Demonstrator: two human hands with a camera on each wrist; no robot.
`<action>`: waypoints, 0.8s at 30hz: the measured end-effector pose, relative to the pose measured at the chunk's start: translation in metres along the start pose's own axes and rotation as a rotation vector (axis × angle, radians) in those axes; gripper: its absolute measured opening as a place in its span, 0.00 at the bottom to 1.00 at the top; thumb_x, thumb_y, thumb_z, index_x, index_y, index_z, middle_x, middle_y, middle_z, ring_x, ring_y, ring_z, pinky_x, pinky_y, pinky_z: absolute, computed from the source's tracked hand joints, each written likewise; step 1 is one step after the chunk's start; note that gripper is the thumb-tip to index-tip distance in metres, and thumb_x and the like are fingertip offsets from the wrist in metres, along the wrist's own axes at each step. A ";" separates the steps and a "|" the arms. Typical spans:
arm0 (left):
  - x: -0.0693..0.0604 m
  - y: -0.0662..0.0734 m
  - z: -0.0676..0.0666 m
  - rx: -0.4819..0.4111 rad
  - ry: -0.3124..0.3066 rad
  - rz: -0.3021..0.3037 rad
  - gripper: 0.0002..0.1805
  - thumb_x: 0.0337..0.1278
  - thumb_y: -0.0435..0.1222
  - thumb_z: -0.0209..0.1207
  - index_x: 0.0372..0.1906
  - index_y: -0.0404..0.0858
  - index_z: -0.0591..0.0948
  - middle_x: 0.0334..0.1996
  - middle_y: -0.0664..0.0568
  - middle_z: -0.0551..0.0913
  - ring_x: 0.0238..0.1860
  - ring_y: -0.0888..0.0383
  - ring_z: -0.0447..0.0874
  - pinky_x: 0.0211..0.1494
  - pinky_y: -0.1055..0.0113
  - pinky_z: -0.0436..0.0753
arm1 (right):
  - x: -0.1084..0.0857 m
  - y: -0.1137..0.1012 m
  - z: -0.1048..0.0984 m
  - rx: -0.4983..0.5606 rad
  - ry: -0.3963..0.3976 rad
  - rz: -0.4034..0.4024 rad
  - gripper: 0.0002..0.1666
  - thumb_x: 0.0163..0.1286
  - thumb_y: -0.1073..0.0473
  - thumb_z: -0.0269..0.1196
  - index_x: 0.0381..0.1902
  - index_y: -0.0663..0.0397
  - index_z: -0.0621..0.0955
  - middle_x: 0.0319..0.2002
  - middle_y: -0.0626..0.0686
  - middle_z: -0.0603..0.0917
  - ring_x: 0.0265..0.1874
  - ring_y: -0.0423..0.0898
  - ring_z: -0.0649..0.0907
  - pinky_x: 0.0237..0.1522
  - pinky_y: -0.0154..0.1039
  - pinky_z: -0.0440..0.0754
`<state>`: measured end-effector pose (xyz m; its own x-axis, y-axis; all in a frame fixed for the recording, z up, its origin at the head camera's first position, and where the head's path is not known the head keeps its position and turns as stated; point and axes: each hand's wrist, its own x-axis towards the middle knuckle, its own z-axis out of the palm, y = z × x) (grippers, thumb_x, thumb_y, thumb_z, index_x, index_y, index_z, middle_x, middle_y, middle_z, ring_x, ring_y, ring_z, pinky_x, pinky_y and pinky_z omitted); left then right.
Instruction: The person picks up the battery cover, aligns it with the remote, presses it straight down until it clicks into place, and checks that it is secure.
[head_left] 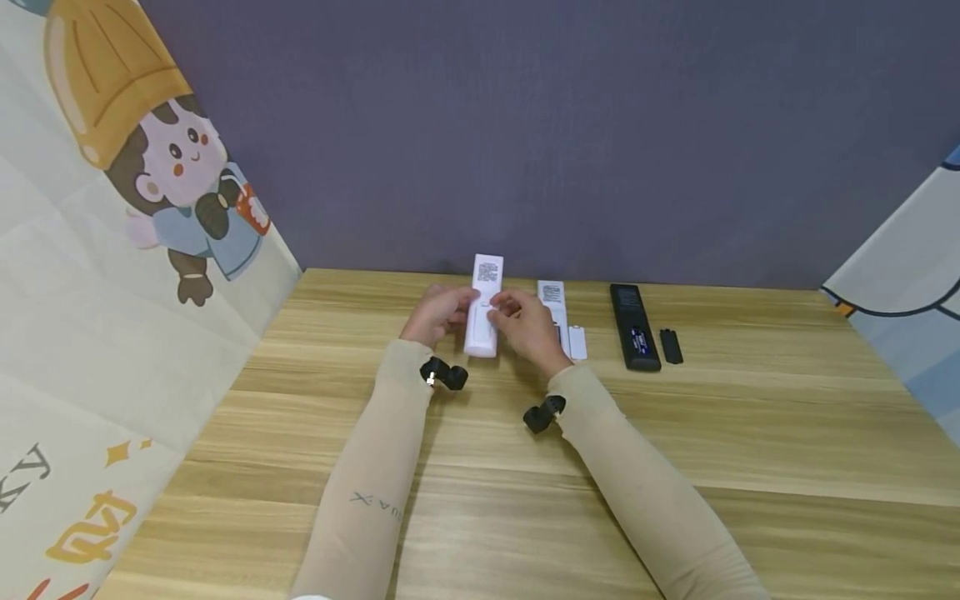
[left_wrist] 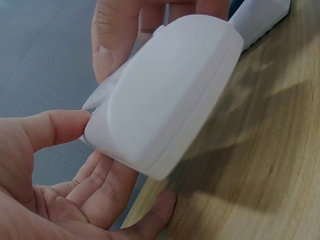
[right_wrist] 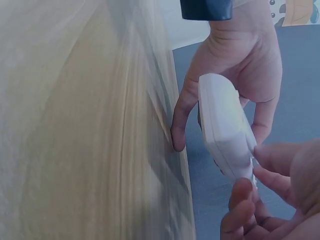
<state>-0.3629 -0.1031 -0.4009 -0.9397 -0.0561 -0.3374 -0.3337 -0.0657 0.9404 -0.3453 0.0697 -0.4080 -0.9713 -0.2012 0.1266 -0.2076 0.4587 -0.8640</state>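
A white remote control (head_left: 482, 333) is held back side up above the table, printed label at its far end. My left hand (head_left: 435, 315) grips it, thumb at the side edge and fingers underneath. From the other side, my right hand (head_left: 531, 329) pinches the battery cover (left_wrist: 101, 95), which stands slightly raised from the body in the left wrist view. In the right wrist view the remote's rounded end (right_wrist: 220, 112) faces the camera between both hands. Whether batteries sit inside is hidden.
Right of my hands lie a second white remote (head_left: 552, 293), partly covered by my right hand, and a loose white cover (head_left: 577, 342). Farther right are a black remote (head_left: 630, 317) with its compartment exposed and a black cover (head_left: 671, 346). A dark panel (head_left: 562, 150) borders the table's back.
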 end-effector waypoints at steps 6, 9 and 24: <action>-0.001 0.001 0.000 -0.012 -0.009 0.006 0.18 0.67 0.35 0.62 0.57 0.29 0.82 0.37 0.49 0.88 0.29 0.59 0.85 0.42 0.67 0.84 | -0.001 -0.001 0.002 0.060 -0.021 0.069 0.14 0.72 0.58 0.65 0.54 0.51 0.81 0.51 0.59 0.84 0.41 0.50 0.84 0.37 0.37 0.83; -0.002 0.001 0.000 -0.013 -0.009 0.011 0.18 0.68 0.35 0.62 0.57 0.29 0.81 0.39 0.47 0.87 0.29 0.59 0.85 0.44 0.66 0.84 | -0.001 -0.002 0.003 0.117 -0.041 0.100 0.15 0.74 0.59 0.63 0.56 0.51 0.79 0.56 0.61 0.83 0.45 0.52 0.85 0.41 0.43 0.87; -0.003 0.004 -0.010 -0.006 -0.154 0.031 0.20 0.68 0.34 0.62 0.61 0.30 0.78 0.41 0.49 0.86 0.35 0.58 0.85 0.55 0.60 0.82 | 0.003 -0.003 0.003 0.220 -0.044 0.166 0.15 0.74 0.60 0.63 0.57 0.51 0.79 0.56 0.61 0.83 0.39 0.50 0.85 0.45 0.54 0.89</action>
<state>-0.3610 -0.1130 -0.3962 -0.9500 0.0948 -0.2974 -0.3045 -0.0721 0.9498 -0.3473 0.0653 -0.4059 -0.9831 -0.1782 -0.0428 -0.0111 0.2908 -0.9567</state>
